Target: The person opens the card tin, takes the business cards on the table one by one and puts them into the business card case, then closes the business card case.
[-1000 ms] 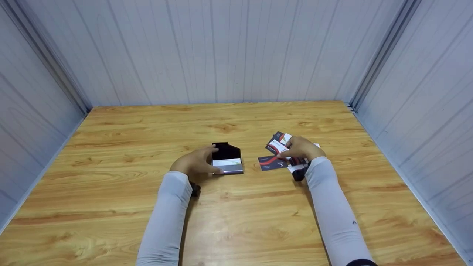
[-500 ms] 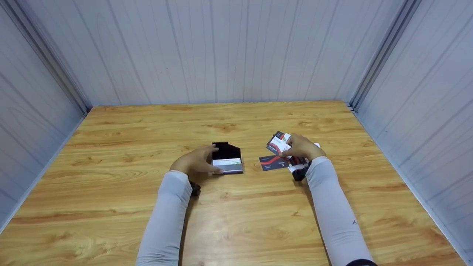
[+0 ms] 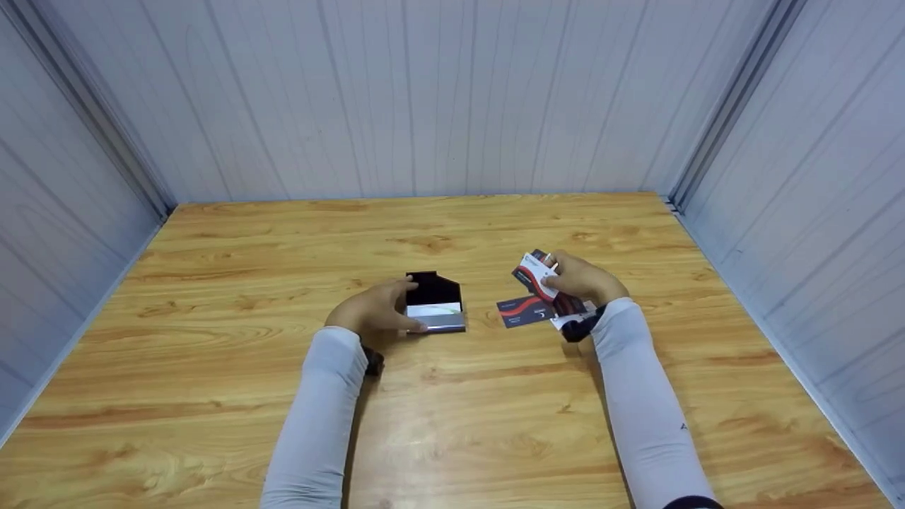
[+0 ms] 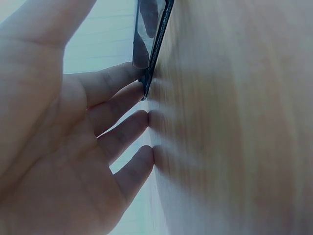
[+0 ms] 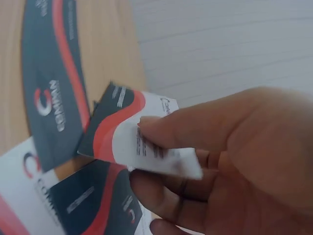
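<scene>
A business card, white with a red wave and a dark end, is pinched between the thumb and fingers of my right hand; more cards may be behind it. Under and beside that hand, loose business cards lie on the table, among them a dark one. An open card case with a black lid stands left of them, a white card showing inside its silver front. My left hand touches the case's left side. Its fingers are spread and fairly straight, two of them touching the wooden surface.
The wooden table is bounded by pale panelled walls at the back and both sides. Overlapping cards lie close below the right hand. Dark wrist cameras sit low over the tabletop.
My right hand has drawn the white-and-red business card up from the pile, turning it slightly, and the forearm has shifted a little right. The left hand and the card case stay put.
</scene>
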`<state>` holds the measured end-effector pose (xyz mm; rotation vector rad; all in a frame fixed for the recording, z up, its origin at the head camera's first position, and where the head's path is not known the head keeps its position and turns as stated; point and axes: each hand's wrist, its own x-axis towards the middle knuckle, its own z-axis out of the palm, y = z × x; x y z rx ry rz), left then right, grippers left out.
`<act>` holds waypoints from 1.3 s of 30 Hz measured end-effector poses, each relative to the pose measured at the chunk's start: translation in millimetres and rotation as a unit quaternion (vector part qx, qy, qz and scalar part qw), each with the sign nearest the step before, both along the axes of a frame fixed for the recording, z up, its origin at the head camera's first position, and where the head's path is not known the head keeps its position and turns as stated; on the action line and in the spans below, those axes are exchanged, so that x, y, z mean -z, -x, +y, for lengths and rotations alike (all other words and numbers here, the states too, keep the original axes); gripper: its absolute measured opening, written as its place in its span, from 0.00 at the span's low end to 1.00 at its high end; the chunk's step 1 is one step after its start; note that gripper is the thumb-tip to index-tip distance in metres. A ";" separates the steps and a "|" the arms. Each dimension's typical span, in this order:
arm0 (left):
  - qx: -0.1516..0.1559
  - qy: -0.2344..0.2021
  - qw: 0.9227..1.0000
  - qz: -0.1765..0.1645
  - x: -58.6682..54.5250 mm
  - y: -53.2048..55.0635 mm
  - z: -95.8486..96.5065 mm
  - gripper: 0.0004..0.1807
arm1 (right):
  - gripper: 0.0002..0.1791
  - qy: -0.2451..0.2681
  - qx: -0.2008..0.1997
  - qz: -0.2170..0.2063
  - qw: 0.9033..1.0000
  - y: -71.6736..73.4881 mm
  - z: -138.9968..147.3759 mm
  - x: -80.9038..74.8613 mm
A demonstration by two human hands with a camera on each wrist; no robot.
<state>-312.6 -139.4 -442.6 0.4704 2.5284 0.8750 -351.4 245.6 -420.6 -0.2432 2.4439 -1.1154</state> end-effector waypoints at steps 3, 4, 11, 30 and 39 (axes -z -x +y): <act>0.003 -0.004 1.000 0.001 -0.3 0.4 -0.1 0.55 | 0.17 -0.002 -0.010 0.015 1.000 0.1 0.6 -1.6; 0.004 -0.004 1.000 0.002 -0.3 0.6 -0.2 0.54 | 0.17 -0.009 -0.012 0.023 1.000 0.1 0.9 -2.0; 0.010 -0.001 1.000 0.007 1.2 2.5 -0.8 0.55 | 0.17 -0.010 -0.022 0.069 0.997 -0.9 -1.3 -6.5; 0.025 0.013 1.000 0.008 0.6 3.9 -0.2 0.56 | 0.22 0.010 -0.046 0.207 0.977 0.1 -16.0 -6.2; 0.015 0.014 1.000 0.006 0.9 3.8 0.8 0.55 | 0.15 0.030 -0.042 0.207 0.977 -2.0 -32.2 -3.0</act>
